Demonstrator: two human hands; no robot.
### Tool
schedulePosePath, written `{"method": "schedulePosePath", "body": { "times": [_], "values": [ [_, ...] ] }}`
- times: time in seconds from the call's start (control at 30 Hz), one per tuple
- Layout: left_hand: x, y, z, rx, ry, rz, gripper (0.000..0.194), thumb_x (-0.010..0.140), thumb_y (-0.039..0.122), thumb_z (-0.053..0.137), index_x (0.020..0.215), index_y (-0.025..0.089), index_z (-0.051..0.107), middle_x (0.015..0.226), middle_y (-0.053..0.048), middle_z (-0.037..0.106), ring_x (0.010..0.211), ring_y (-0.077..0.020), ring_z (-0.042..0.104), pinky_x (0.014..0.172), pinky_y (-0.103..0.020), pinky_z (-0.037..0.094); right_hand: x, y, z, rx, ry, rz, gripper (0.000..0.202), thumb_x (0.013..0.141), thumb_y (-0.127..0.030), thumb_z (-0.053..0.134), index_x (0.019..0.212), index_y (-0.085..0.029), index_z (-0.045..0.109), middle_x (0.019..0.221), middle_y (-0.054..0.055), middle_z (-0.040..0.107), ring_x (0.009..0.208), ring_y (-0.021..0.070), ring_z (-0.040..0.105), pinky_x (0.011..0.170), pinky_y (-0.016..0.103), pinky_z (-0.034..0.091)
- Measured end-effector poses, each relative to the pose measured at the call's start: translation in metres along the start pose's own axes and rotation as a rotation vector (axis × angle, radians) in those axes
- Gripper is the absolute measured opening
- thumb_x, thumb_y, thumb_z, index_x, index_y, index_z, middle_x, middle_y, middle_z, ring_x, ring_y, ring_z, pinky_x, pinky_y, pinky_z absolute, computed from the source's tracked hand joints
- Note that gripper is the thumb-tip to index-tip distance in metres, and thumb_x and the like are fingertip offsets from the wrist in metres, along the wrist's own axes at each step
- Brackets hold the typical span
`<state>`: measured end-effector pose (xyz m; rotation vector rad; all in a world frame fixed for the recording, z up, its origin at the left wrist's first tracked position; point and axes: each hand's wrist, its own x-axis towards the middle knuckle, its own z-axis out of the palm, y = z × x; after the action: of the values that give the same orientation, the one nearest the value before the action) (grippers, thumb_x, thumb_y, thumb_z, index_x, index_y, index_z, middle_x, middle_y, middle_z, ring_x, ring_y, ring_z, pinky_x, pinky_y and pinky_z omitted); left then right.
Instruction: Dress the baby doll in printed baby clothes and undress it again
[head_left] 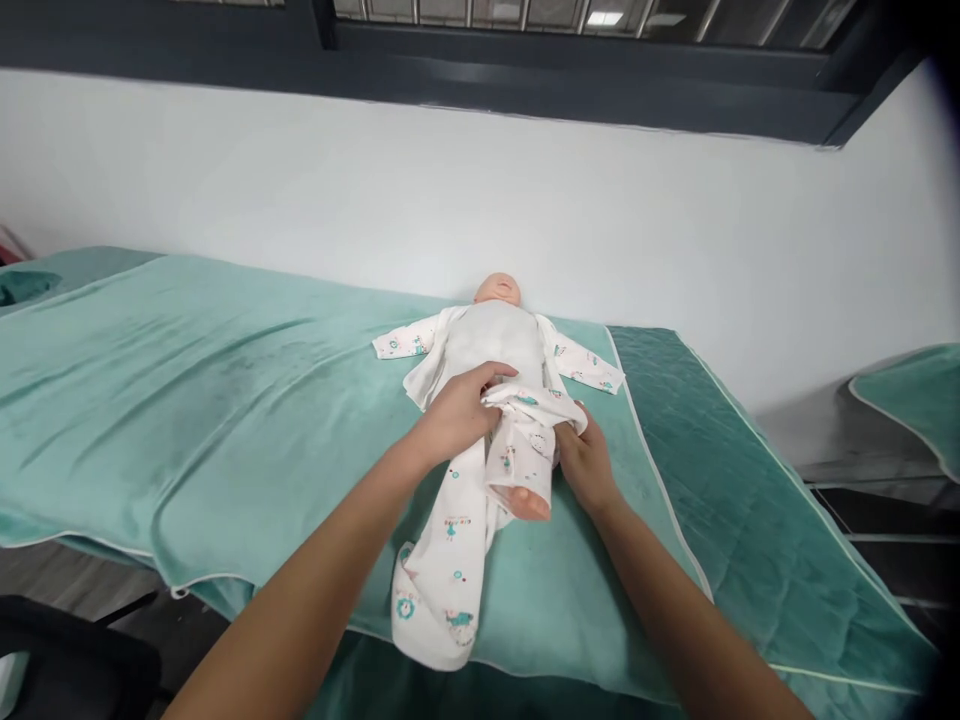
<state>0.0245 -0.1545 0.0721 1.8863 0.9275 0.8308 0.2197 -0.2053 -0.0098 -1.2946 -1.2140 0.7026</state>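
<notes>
A baby doll [499, 289] lies on its back with its head toward the wall. It wears an open white printed garment [456, 560] with both sleeves spread out. One leg of the garment lies flat toward the near edge; the other is gathered around the doll's leg, and a foot [529, 503] shows at its opening. My left hand [463, 412] pinches the bunched cloth at the doll's middle. On the other side, my right hand [585, 450] grips the cloth's edge, its fingers partly under the fabric.
A light green cover [225, 400] lies over the bed, with a darker quilted cover [750, 500] at the right. Behind is a white wall [375, 190] below a barred window. A black chair [71, 660] stands at the lower left.
</notes>
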Motion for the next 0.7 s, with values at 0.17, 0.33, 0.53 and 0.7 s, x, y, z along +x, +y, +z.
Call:
{"method": "schedulePosePath", "body": {
  "times": [0.17,0.33,0.53,0.7],
  "values": [
    [0.018,-0.012,0.007,0.148,0.246,0.121,0.048,0.075,0.007,0.054,0.119,0.022,0.063,0.109,-0.004,0.067,0.102,-0.0214,0.059,0.095,-0.033,0.042,0.019,-0.01,0.005,-0.048,0.077,0.022,0.015,0.084,-0.033,0.055,0.088,-0.02,0.061,0.08,0.0,0.061,0.077,0.0169,0.051,0.071,0.029,0.043],
    [0.009,-0.031,0.007,-0.079,0.278,0.071,0.026,0.079,0.021,0.066,0.105,0.021,0.065,0.103,-0.003,0.065,0.095,-0.0187,0.059,0.085,-0.03,0.045,0.025,-0.016,0.006,-0.16,0.137,-0.048,0.016,0.077,-0.023,0.057,0.093,-0.021,0.061,0.079,-0.002,0.06,0.073,0.0168,0.052,0.067,0.03,0.044],
    [-0.005,-0.049,0.008,-0.441,0.247,0.027,0.023,0.08,0.037,0.073,0.088,0.018,0.063,0.084,0.001,0.06,0.08,-0.0135,0.055,0.073,-0.025,0.043,0.039,-0.058,0.012,-0.256,-0.446,-0.235,0.036,0.081,-0.025,0.065,0.116,-0.026,0.059,0.111,0.003,0.065,0.101,0.0215,0.059,0.088,0.034,0.046],
    [-0.007,-0.057,0.007,-0.509,0.285,0.017,0.026,0.081,0.041,0.073,0.087,0.018,0.063,0.081,0.001,0.061,0.077,-0.0128,0.054,0.07,-0.023,0.042,0.068,-0.087,0.027,-0.356,-0.762,-0.005,0.036,0.075,-0.05,0.076,0.097,-0.024,0.064,0.085,-0.001,0.065,0.077,0.0181,0.058,0.063,0.028,0.042]
  ]
}}
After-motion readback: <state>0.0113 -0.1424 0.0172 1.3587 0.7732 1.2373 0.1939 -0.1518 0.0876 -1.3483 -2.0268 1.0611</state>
